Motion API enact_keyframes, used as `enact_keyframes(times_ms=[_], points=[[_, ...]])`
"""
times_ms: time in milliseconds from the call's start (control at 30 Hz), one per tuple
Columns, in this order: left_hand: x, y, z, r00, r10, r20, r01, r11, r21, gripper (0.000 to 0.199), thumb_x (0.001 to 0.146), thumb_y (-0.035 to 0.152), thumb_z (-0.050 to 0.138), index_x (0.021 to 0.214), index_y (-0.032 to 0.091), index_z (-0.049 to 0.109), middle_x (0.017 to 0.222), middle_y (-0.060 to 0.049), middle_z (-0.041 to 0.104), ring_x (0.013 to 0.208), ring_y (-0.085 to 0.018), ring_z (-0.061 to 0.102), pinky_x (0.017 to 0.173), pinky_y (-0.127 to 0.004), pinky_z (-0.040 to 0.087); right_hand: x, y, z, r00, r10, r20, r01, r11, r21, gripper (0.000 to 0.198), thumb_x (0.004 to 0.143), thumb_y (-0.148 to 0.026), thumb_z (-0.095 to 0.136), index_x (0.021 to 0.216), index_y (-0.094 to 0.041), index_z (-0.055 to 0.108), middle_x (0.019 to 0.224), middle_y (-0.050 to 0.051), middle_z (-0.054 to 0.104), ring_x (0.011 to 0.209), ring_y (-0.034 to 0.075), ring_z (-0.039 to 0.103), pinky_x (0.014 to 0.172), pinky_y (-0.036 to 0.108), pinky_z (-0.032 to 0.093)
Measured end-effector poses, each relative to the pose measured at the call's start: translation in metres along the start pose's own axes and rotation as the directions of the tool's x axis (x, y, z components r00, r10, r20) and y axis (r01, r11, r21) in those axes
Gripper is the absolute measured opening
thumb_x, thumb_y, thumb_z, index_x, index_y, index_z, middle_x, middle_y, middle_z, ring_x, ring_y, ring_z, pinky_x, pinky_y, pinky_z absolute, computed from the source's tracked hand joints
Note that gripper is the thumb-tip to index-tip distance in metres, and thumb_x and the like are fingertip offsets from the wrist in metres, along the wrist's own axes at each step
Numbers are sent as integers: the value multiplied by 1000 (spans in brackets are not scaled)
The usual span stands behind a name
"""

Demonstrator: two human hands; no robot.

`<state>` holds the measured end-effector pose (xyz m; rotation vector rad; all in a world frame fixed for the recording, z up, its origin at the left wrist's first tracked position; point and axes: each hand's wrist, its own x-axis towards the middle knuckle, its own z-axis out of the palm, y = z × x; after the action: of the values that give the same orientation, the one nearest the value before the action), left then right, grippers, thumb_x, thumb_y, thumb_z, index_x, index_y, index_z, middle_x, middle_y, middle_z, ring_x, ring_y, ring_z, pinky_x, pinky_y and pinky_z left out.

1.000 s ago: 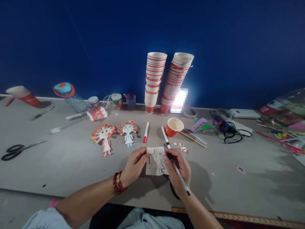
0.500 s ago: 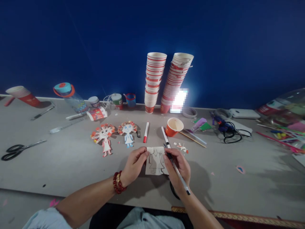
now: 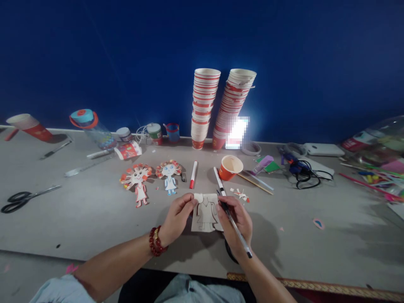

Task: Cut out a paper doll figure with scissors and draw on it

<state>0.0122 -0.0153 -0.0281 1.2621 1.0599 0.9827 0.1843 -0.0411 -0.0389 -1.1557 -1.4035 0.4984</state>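
A small white piece of paper (image 3: 207, 214), drawn with a dress, arms and legs in dark lines, is held up between my two hands. My left hand (image 3: 177, 219) pinches its upper left corner. At the right edge my right hand (image 3: 236, 223) grips the paper and also holds a pen (image 3: 235, 226), which slants down across the palm. Behind the hands lie a black-capped white marker (image 3: 218, 179) and a red-capped marker (image 3: 193, 174). Two paper dolls with fringed heads lie to the left, a red doll (image 3: 139, 181) and a blue doll (image 3: 170, 176).
Two tall stacks of paper cups, a left stack (image 3: 203, 109) and a right stack (image 3: 232, 105), stand by the blue wall. A cut cup (image 3: 231, 167) sits near paper scraps (image 3: 241, 195). Scissors (image 3: 23, 200) lie far left; a cabled glue gun (image 3: 296, 166) lies right.
The paper has tilted very slightly between my hands. Both hands keep their grip, and everything on the table stays where it was.
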Motion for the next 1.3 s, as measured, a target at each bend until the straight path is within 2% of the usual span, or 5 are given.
enact_keyframes(times_ms=[267,500,700,1133,1300], points=[[0,1,3,997,-77,1,76,986,-145,23,86,37,56,75,17,52,65,4,46,61,-10,40,58,-21,34,0,-1,-1,1000,1,-6,-1,1000,-8,19,86,-16,61,104,-23,65,94,4,66,82,18,63,74,29,52],[1,6,6,1000,-29,4,29,956,-293,44,85,38,61,121,23,41,70,4,55,64,-13,53,64,-25,44,1,-3,0,1000,13,-27,-13,1000,-18,15,87,-18,61,101,-22,65,91,5,66,79,19,64,72,30,53],[-5,5,1,999,51,-5,-51,999,9,23,93,35,47,91,17,61,78,-1,56,71,-13,50,67,-23,41,3,-4,0,999,0,-47,-2,1000,-25,15,86,-18,62,100,-22,65,90,4,66,79,19,64,71,30,53],[-4,-7,6,999,20,43,-21,1000,23,26,85,41,60,93,17,60,73,2,53,60,-10,43,55,-20,36,4,-4,-1,999,-17,-38,15,999,-50,15,86,-19,62,100,-21,66,90,6,67,79,20,64,71,33,54],[-4,-1,6,994,96,44,-100,991,84,18,87,34,59,89,16,61,71,2,53,61,-9,44,56,-19,37,-1,-5,-6,984,-161,-77,156,986,-61,21,83,-11,59,99,-23,64,86,5,66,80,21,63,72,38,53]])
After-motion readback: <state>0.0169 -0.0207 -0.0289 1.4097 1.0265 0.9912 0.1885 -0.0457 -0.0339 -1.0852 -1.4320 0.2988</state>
